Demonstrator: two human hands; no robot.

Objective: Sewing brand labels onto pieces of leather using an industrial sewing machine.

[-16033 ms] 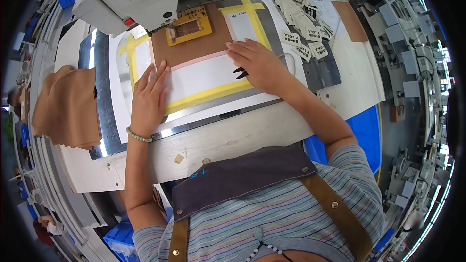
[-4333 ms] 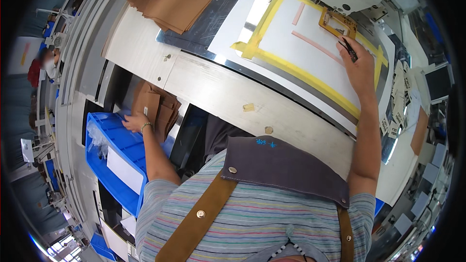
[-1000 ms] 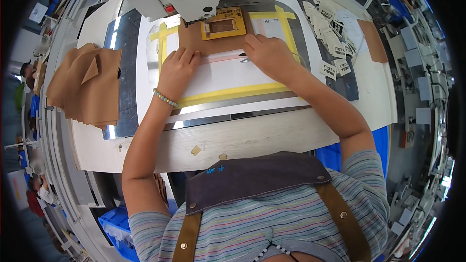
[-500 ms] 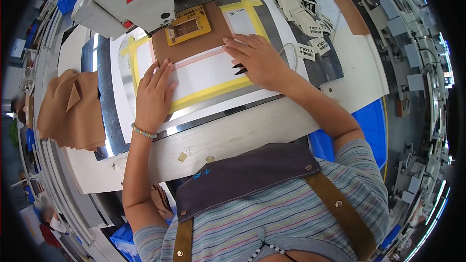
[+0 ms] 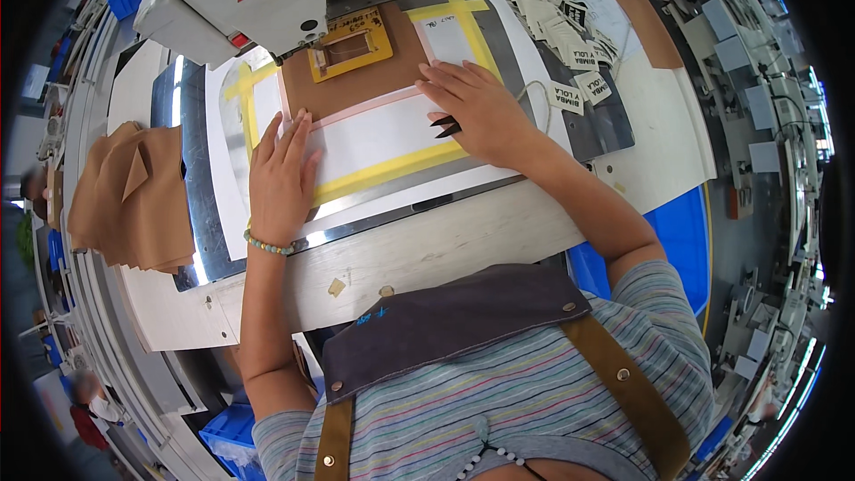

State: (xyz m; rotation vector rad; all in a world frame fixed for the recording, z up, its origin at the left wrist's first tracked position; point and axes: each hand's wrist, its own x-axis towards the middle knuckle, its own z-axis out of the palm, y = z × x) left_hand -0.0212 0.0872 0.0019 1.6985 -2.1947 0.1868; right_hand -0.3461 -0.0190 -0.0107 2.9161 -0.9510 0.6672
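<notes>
A brown panel [image 5: 392, 57] lies on a white sheet edged with yellow and pink tape. On the panel rests a yellow rectangular frame [image 5: 381, 40] with a window cut through it, under the white sewing machine head [image 5: 254, 0]. My left hand [image 5: 283, 174] lies flat with fingers stretched along the left taped edge, near the panel's lower left corner. My right hand [image 5: 485, 116] presses its fingertips by the panel's right edge. Tucked in its palm is a small black two-pointed tool [image 5: 447, 126], tweezers or snips; its rear part is hidden.
A stack of brown pieces [image 5: 134, 200] sits left of the metal plate. Several white printed labels [image 5: 565, 40] lie in a pile at right, near a loose cord and another brown piece [image 5: 647, 31]. A blue bin [image 5: 681, 236] stands beyond the table's right front edge.
My left forearm has swung slightly to the right, its hand still on the taped edge. My right fingertips have shifted very slightly. The panel and frame look unchanged under the machine.
</notes>
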